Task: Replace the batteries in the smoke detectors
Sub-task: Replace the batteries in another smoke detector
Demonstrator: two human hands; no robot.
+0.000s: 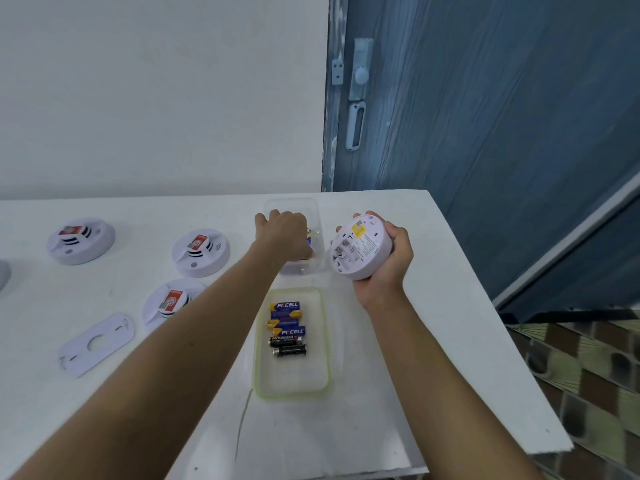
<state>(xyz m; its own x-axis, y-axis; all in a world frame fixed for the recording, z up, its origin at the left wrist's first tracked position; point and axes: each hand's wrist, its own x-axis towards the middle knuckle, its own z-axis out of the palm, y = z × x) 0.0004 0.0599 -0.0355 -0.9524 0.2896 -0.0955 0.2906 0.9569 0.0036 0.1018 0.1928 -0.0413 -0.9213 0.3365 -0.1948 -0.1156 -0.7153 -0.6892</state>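
Observation:
My right hand (pixel 389 258) grips a round white smoke detector (pixel 360 249), its back side with a yellow label turned toward me. My left hand (pixel 282 233) reaches down into a clear plastic tub (pixel 292 206) at the back of the table, fingers curled over a blue battery (pixel 310 239); whether they grip it is hidden. Nearer me, a green-rimmed clear lid (pixel 294 379) holds several blue and black batteries (pixel 286 329). Three more white detectors lie on the left: one far left (pixel 81 240), one in the middle (pixel 201 252), one partly under my forearm (pixel 169 303).
A flat white mounting plate (pixel 97 342) lies at the left front of the white table (pixel 398 393). The table's right edge runs diagonally beside a blue door (pixel 485 98). Patterned floor tiles (pixel 588 375) show at the lower right.

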